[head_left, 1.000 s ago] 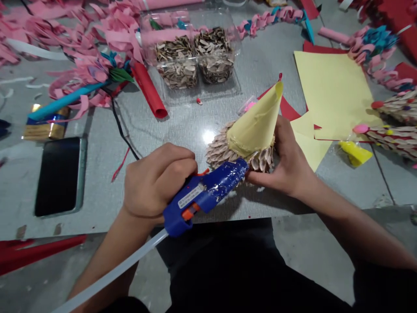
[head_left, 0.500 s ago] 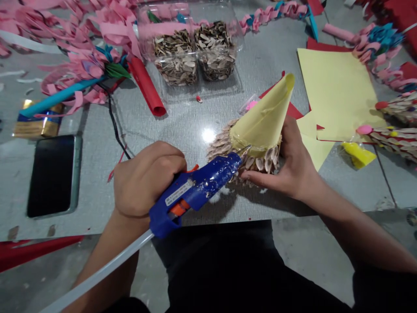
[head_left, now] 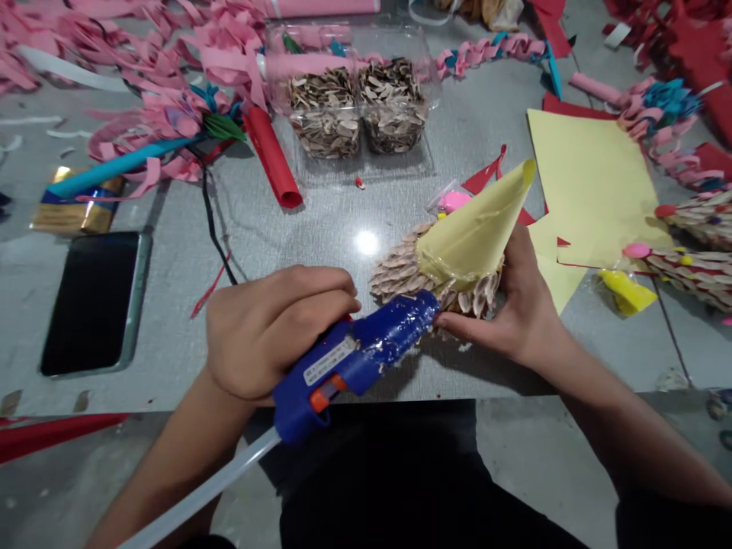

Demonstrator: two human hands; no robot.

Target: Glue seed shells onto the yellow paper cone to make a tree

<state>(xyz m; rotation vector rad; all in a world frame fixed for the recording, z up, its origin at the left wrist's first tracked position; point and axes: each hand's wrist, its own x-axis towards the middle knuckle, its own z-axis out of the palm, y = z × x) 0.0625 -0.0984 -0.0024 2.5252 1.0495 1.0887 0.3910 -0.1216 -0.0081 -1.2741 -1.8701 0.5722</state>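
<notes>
White sticker (head_left: 330, 361): on the blue glue gun (head_left: 374, 354), just right of the left hand (head_left: 274, 328); its small print is too blurred to read.
Legible words: none anywhere in view.

A grey table (head_left: 320, 236) carries a phone (head_left: 94, 305), red roll (head_left: 273, 160) and clear plastic box (head_left: 362, 130).

Blue-and-orange glue gun (head_left: 374, 347), pale yellow cone (head_left: 472, 232), beige scale-patterned husks (head_left: 397, 273), red roll (head_left: 273, 160)

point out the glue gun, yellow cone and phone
Glue gun (head_left: 371, 349): head view, on its blue body.
Yellow cone (head_left: 476, 230): head view, on its bare side.
Phone (head_left: 93, 303): head view, on its dark screen.
</notes>
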